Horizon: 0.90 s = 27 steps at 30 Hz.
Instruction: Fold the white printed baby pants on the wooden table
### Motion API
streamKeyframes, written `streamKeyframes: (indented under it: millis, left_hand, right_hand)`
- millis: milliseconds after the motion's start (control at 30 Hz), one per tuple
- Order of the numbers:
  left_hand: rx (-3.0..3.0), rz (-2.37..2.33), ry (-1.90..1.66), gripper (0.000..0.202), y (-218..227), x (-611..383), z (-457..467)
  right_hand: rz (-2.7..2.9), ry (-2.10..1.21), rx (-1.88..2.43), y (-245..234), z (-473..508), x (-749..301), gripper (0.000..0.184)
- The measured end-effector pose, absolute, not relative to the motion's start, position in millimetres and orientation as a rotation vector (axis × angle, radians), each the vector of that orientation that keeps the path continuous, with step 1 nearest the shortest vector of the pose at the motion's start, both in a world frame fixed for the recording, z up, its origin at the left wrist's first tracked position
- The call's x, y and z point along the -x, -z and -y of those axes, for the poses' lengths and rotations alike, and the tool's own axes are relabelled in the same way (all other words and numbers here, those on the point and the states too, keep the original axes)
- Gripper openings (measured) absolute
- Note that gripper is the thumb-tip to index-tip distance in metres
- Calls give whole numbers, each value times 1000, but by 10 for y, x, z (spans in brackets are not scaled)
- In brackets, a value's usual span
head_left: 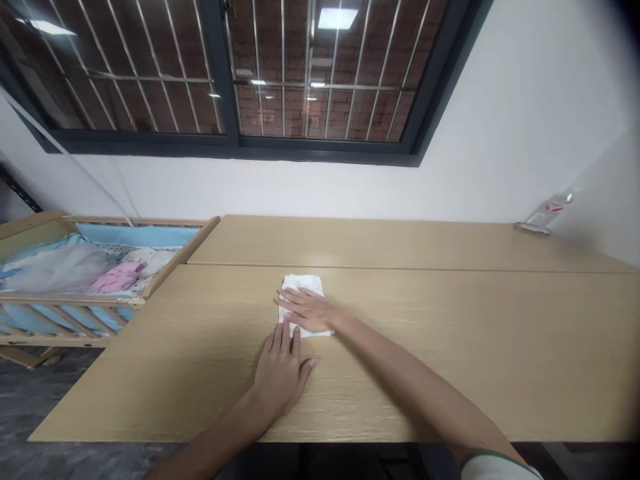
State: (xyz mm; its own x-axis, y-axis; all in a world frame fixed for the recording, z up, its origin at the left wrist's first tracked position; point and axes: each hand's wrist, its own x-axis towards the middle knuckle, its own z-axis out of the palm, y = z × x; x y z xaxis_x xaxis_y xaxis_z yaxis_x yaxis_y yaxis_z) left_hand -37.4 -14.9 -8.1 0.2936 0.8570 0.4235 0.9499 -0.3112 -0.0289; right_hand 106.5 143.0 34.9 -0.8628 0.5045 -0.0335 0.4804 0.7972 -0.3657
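A small folded white cloth (pixel 303 285) lies on the light wooden table (pixel 450 333), near its middle. My right hand (pixel 306 311) rests flat on the cloth, fingers stretched out and pointing left, covering its near half. My left hand (pixel 281 371) lies flat on the table just in front of the cloth, fingers together and pointing away from me, fingertips at the cloth's near edge. Neither hand grips anything.
A wooden baby cot (pixel 80 280) with blue lining and pink and white clothes (pixel 117 275) stands left of the table. A clear plastic packet (pixel 545 215) leans at the far right corner against the white wall. A barred window (pixel 235 73) is above.
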Motion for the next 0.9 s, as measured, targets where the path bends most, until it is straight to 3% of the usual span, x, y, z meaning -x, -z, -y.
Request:
streamKeyframes:
  millis: [300, 467, 600, 733, 833, 900]
  left_hand:
    - [2333, 1717, 412, 60, 71, 352, 133]
    - [2513, 1623, 409, 36, -130, 568, -75]
    - [2713, 1388, 433, 18, -242, 874, -319]
    - [2794, 1216, 565, 26, -239, 1012, -491]
    - [2843, 1379, 738, 25, -284, 1017, -630]
    - [2867, 1506, 821, 25, -342, 1023, -735]
  right_hand:
    - [2787, -455, 916, -233, -2013, -1172, 67]
    - [2498, -536, 1005, -213, -1846, -1307, 70]
    - [2209, -575, 977, -330, -1531, -1541, 52]
    - [2319, -931, 891, -506, -1245, -1792, 37]
    - [2444, -1040, 816, -544, -1142, -1906, 68]
    - [2466, -982, 776, -512, -1127, -1914, 75]
